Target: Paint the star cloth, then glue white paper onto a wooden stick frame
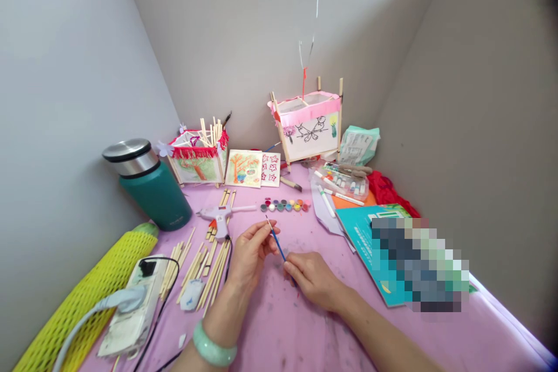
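Note:
A thin blue paintbrush (279,244) slants between my two hands above the pink tablecloth (288,331). My right hand (314,280) is closed around its lower handle. The fingers of my left hand (253,247) pinch it near the bristle end, which points up and away from me. Just beyond my hands lies a strip of small paint pots (285,206) in several colours. To the left of my left hand are a white glue gun (221,218) and bundles of wooden sticks (213,279). A green bangle (213,346) circles my left wrist.
A teal bottle (152,186) and a power strip (133,314) stand left. Behind are a red-fringed stick box (196,165), drawn cards (244,168) and a hanging paper lantern (311,128). Right are markers (344,196) and a blue book (366,256). Grey walls enclose the table.

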A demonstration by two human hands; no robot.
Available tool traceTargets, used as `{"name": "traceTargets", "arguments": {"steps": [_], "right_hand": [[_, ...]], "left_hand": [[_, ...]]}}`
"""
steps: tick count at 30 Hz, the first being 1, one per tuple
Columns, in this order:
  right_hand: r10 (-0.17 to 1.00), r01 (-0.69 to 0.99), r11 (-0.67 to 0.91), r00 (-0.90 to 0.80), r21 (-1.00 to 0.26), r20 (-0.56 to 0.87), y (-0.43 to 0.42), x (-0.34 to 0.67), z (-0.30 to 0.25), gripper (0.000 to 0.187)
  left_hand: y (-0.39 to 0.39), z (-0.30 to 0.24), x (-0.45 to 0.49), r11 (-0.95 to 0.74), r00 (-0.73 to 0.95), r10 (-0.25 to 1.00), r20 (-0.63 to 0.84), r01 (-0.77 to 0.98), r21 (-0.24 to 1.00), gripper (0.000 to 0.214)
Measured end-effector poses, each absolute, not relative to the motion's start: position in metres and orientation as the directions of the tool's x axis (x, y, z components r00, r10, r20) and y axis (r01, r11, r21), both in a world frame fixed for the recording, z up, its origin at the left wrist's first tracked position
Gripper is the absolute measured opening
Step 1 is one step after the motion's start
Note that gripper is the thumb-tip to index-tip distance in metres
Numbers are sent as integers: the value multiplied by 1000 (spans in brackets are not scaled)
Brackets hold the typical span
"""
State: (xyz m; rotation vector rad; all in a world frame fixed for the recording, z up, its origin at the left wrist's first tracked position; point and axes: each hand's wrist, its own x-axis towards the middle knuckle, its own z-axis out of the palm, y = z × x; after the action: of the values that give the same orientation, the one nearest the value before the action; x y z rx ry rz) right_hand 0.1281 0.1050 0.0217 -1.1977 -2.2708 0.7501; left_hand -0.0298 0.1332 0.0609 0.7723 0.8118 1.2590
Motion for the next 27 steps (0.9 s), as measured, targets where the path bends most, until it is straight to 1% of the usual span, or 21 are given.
{"name": "traceTargets", "arguments": {"steps": [4,12,21,27], "right_hand": [[845,586,472,-514,-659,148,106,128,22,35],[846,586,468,-514,-661,143,106,128,22,38],[841,595,481,-521,-645,146,105,128,21,39],[845,568,459,-516,-683,139,106,129,20,35]], "left_hand": [[133,60,-29,143,112,989,-100,-499,855,24],[133,59,-29,153,124,987,-102,-518,842,29],[133,59,-29,145,114,988,-100,-528,837,24],[133,59,-30,164,122,986,-116,-535,829,27]]}}
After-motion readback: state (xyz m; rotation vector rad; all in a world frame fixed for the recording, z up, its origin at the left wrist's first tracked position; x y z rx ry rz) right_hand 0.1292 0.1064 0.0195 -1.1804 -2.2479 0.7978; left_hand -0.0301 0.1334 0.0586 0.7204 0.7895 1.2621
